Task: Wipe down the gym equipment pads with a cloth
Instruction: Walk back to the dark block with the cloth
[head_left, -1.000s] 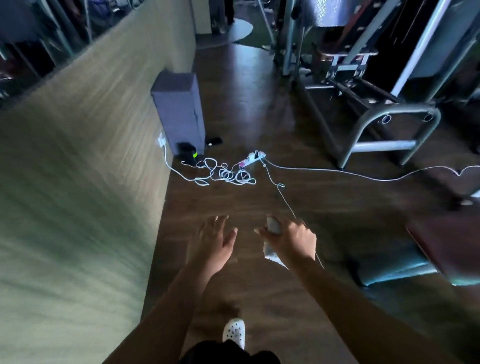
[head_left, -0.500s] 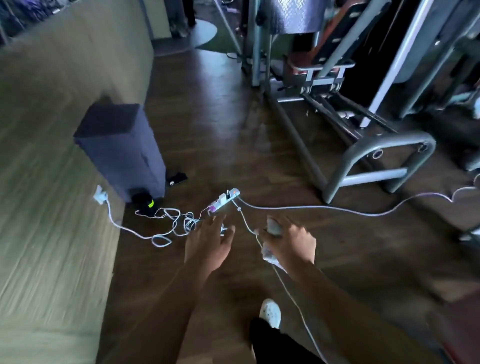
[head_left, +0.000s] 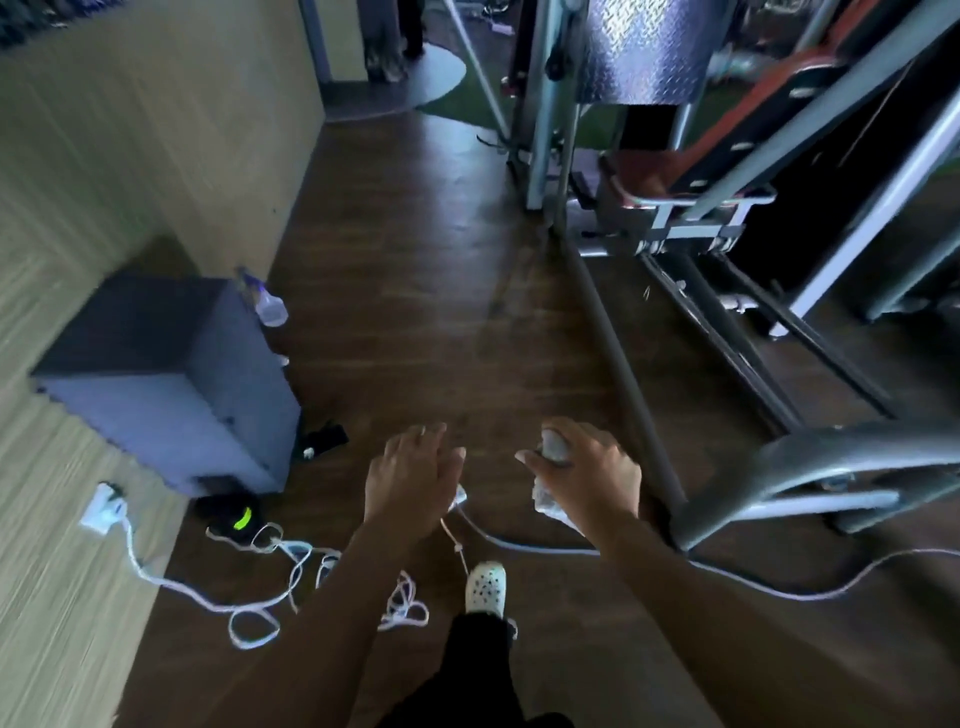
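Dark wood planks cover the floor (head_left: 415, 312), with a pale wood-grain wall (head_left: 130, 130) running along the nine o'clock side. Both bare arms reach forward at the centre of the view. The left hand (head_left: 410, 478) is empty, fingers relaxed and spread, palm down above the floor. The right hand (head_left: 587, 478), at three o'clock of the left and apart from it, has its fingers curled round a crumpled white cloth (head_left: 550, 501) that sticks out above and below the fist.

At nine o'clock of the hands a grey box (head_left: 171, 395) stands against the wall, with a spray bottle (head_left: 270, 306) at its far corner. A white cable (head_left: 249, 608) loops over the floor at seven o'clock, leading to a plug (head_left: 101, 512) on the wall. A white shoe (head_left: 485, 582) is planted at six o'clock.

A grey steel machine frame (head_left: 831, 467) fills the three o'clock side. Its reddish-brown seat pad (head_left: 649, 174) sits at one o'clock, well apart from the cloth.
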